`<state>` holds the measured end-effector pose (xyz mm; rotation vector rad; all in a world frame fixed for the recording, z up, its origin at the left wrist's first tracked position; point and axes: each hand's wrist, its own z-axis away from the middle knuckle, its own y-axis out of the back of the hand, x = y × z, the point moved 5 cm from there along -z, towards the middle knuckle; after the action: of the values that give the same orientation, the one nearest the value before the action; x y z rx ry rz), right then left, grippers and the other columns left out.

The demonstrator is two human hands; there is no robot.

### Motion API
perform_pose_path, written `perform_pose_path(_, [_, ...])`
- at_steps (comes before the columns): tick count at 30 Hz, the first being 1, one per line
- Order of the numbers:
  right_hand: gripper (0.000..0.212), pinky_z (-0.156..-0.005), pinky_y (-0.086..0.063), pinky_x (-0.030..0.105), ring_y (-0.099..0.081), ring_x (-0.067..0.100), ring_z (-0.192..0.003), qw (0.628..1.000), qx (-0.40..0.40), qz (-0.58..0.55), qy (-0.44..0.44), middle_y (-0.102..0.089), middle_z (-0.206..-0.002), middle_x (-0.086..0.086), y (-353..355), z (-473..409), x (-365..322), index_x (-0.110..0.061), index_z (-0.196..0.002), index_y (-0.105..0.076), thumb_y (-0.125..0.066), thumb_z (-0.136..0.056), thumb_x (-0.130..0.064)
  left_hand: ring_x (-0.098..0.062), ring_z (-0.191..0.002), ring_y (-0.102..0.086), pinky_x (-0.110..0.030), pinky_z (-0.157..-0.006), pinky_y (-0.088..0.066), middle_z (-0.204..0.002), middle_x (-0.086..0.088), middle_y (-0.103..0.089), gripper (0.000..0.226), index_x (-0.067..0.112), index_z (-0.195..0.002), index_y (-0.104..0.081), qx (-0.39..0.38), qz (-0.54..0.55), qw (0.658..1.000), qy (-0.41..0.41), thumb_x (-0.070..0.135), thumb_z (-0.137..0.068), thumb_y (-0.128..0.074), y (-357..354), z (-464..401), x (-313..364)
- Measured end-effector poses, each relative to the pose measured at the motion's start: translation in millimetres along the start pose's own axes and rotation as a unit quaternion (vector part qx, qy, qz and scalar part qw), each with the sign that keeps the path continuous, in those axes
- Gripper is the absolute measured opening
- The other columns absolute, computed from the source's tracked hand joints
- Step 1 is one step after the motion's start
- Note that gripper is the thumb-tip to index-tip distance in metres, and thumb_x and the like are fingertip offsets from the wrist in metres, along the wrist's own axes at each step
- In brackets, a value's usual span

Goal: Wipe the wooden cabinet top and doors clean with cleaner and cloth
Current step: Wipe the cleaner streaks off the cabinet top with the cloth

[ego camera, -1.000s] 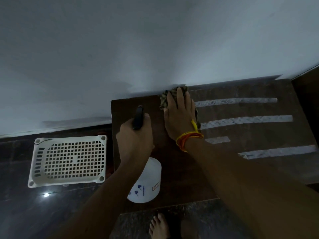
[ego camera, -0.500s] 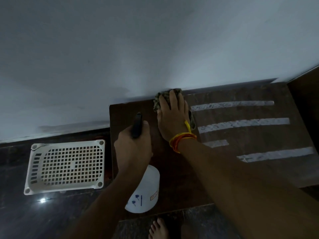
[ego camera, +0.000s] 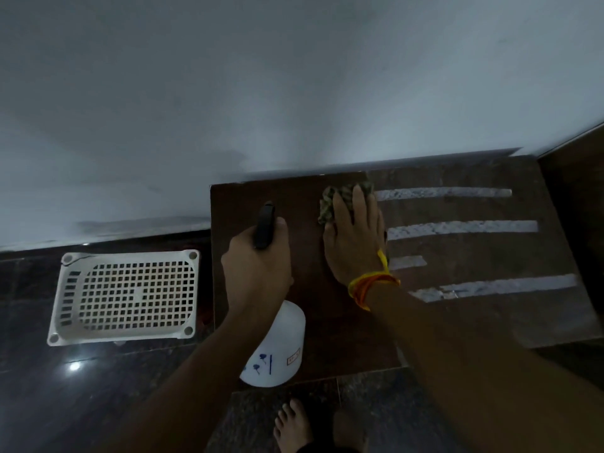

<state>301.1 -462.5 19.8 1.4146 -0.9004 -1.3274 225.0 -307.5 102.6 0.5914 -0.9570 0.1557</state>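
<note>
The dark wooden cabinet top (ego camera: 330, 328) lies below me against the white wall. My right hand (ego camera: 354, 243), with a yellow-orange thread at the wrist, presses a patterned green cloth (ego camera: 336, 199) flat on the top near its back edge. My left hand (ego camera: 258, 266) is closed around the black trigger head of a white spray bottle (ego camera: 277, 351), which hangs over the cabinet's front left part. Most of the cloth is hidden under my fingers.
A white plastic basket (ego camera: 127, 297) stands on the dark floor left of the cabinet. To the right is a dark stone surface (ego camera: 490, 250) with white stripes, then a wooden panel (ego camera: 578, 204). My bare foot (ego camera: 292, 426) is on the floor at the cabinet's front.
My right hand has slid the cloth sideways along the back edge, first a little left, then back right. My left hand has kept the bottle in about the same spot.
</note>
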Motion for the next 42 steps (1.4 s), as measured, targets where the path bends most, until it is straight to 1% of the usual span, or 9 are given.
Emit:
perform_pose_path(3, [0.054, -0.117, -0.01, 0.048, -0.012, 0.035, -0.144, 1.0, -0.024, 0.003, -0.005, -0.019, -0.157, 0.012, 1, 20, 7, -0.021, -0.145, -0.034, -0.037, -0.093, -0.038, -0.01, -0.04, -0.062, -0.014, -0.035, -0.041, -0.067, 0.0, -0.066, 0.029, 0.025, -0.073, -0.059, -0.007, 0.005, 1.0, -0.004, 0.039, -0.098, -0.056, -4, 9, 6])
perform_pose_path(9, [0.053, -0.118, -0.003, 0.047, 0.0, 0.034, -0.146, 0.999, -0.041, -0.009, 0.002, -0.007, -0.159, 0.01, 0, -22, 9, -0.022, -0.148, -0.026, -0.035, -0.098, -0.036, -0.009, -0.041, -0.063, -0.011, -0.035, -0.041, -0.066, -0.003, -0.065, 0.027, 0.023, -0.075, -0.059, -0.014, 0.021, 0.999, -0.019, 0.038, -0.097, -0.058, -15, 31, 3])
perform_pose_path(12, [0.054, -0.118, -0.003, 0.047, -0.001, 0.034, -0.146, 0.999, -0.039, -0.011, 0.014, -0.007, -0.16, 0.01, 2, 0, 12, -0.022, -0.149, -0.024, -0.034, -0.097, -0.036, -0.008, -0.041, -0.063, -0.013, -0.035, -0.042, -0.064, -0.001, -0.064, 0.026, 0.025, -0.075, -0.058, -0.002, 0.025, 1.0, -0.008, 0.039, -0.097, -0.057, -16, 42, -2])
perform_pose_path(16, [0.054, -0.117, -0.01, 0.051, -0.009, 0.037, -0.145, 0.999, -0.04, -0.009, 0.027, -0.013, -0.158, 0.012, 5, 74, 24, -0.021, -0.147, -0.029, -0.035, -0.096, -0.035, -0.01, -0.046, -0.063, -0.012, -0.035, -0.042, -0.069, 0.001, -0.064, 0.025, 0.03, -0.074, -0.056, 0.027, 0.027, 0.999, 0.004, 0.039, -0.097, -0.058, -21, 61, -5])
perform_pose_path(18, [0.054, -0.116, -0.009, 0.051, -0.009, 0.037, -0.145, 0.998, -0.053, -0.001, 0.037, -0.014, -0.158, 0.012, 2, 96, 30, -0.02, -0.147, -0.029, -0.034, -0.096, -0.035, -0.01, -0.047, -0.063, -0.012, -0.036, -0.042, -0.069, 0.002, -0.064, 0.025, 0.032, -0.073, -0.054, 0.043, 0.03, 0.999, 0.01, 0.04, -0.096, -0.058, -24, 70, -7])
perform_pose_path(25, [0.055, -0.118, -0.007, 0.052, 0.0, 0.037, -0.145, 0.995, -0.068, -0.012, 0.067, -0.005, -0.159, 0.012, 4, 72, 34, -0.019, -0.149, -0.023, -0.035, -0.098, -0.034, -0.004, -0.043, -0.061, -0.012, -0.038, -0.044, -0.069, 0.001, -0.063, 0.022, 0.028, -0.077, -0.057, 0.043, 0.053, 0.998, 0.013, 0.039, -0.097, -0.058, -38, 101, -28])
perform_pose_path(29, [0.055, -0.117, -0.004, 0.05, -0.004, 0.038, -0.145, 0.997, -0.054, -0.022, 0.051, -0.008, -0.159, 0.013, 4, 124, 35, -0.019, -0.148, -0.025, -0.04, -0.097, -0.033, -0.001, -0.046, -0.06, -0.011, -0.04, -0.045, -0.071, -0.001, -0.064, 0.022, 0.028, -0.078, -0.058, 0.035, 0.056, 0.998, -0.002, 0.037, -0.097, -0.057, -40, 115, -32])
perform_pose_path(33, [0.055, -0.117, -0.007, 0.051, -0.006, 0.039, -0.145, 0.997, -0.059, -0.013, 0.046, -0.011, -0.159, 0.013, 0, 160, 38, -0.019, -0.148, -0.025, -0.04, -0.097, -0.033, -0.004, -0.047, -0.061, -0.011, -0.04, -0.044, -0.071, -0.004, -0.064, 0.024, 0.028, -0.076, -0.057, 0.038, 0.041, 0.998, -0.019, 0.038, -0.097, -0.057, -35, 122, -31])
perform_pose_path(42, [0.054, -0.118, -0.007, 0.051, -0.004, 0.037, -0.146, 0.997, -0.047, -0.04, 0.047, -0.01, -0.159, 0.013, 2, 136, 29, -0.019, -0.148, -0.028, -0.043, -0.097, -0.033, -0.001, -0.046, -0.062, -0.013, -0.04, -0.045, -0.071, 0.002, -0.064, 0.023, 0.029, -0.077, -0.056, 0.034, 0.021, 0.999, -0.036, 0.038, -0.098, -0.056, -34, 125, -31])
